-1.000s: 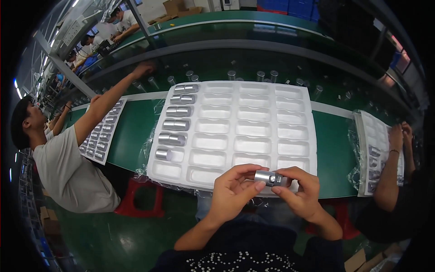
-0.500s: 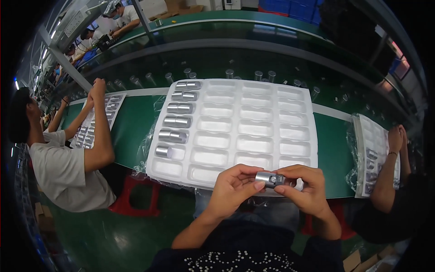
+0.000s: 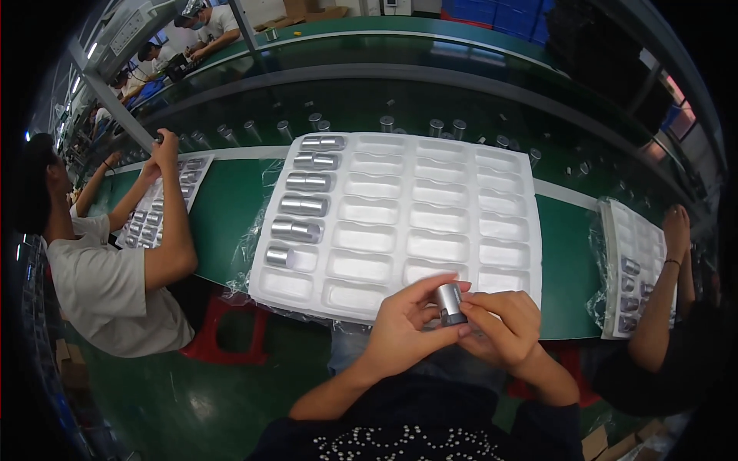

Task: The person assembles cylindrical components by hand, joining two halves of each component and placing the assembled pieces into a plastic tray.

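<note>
Just past the near edge of a white moulded tray (image 3: 407, 313), I hold a small silver cylinder (image 3: 449, 301) tilted nearly upright, its darker end downward. My left hand (image 3: 410, 324) is closed around its side with thumb and fingers. My right hand (image 3: 503, 326) pinches at its lower end, where the fingertips partly hide what they grip. In the tray's left column lie several silver cylinders (image 3: 302, 205), mostly in pairs end to end. A single one (image 3: 280, 257) sits in the pocket second from the front.
The tray lies on a green bench (image 3: 231, 192) with clear plastic film (image 3: 250, 253) under its left edge. Beyond it several silver cylinders (image 3: 386, 123) stand on a dark green belt (image 3: 346, 100). Co-workers sit at left (image 3: 115, 276) and right (image 3: 661, 338), each with a similar tray.
The cylinder has turned from lying sideways to nearly upright between my hands. My right fingers have shifted from its right end to its lower end.
</note>
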### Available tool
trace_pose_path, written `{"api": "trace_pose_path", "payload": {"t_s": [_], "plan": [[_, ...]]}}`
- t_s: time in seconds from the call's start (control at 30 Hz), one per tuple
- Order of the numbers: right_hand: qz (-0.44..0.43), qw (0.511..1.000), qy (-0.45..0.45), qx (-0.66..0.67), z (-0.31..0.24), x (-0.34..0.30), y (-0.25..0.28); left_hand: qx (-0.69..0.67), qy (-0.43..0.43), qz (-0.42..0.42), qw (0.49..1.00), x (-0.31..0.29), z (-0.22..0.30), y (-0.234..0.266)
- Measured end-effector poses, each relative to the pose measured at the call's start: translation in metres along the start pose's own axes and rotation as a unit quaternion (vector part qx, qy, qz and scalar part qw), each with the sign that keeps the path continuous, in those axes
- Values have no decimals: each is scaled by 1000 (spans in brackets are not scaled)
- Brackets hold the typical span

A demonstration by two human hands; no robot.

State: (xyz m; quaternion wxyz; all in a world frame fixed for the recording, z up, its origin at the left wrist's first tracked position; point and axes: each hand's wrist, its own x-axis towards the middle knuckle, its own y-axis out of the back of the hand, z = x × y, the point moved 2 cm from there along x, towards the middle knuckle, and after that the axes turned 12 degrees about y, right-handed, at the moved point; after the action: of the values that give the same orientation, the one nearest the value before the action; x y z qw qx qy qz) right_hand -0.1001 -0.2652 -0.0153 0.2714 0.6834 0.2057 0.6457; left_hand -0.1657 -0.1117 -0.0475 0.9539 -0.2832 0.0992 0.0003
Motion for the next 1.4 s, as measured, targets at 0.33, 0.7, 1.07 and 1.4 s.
{"api": "trace_pose_path", "payload": {"t_s": [0.33, 0.7, 1.07, 1.4], "plan": [[-20, 992, 121, 4, 13, 22, 6, 289, -81, 30, 953, -4, 22, 12], [-106, 886, -424, -157, 288, -34, 26, 718, -153, 298, 611, -64, 118, 119], [-166, 887, -390, -180, 403, -16, 8, 636, -98, 286, 710, -60, 130, 132], [-141, 859, -491, 28, 410, -38, -22, 258, -192, 168, 932, -53, 79, 95]]}}
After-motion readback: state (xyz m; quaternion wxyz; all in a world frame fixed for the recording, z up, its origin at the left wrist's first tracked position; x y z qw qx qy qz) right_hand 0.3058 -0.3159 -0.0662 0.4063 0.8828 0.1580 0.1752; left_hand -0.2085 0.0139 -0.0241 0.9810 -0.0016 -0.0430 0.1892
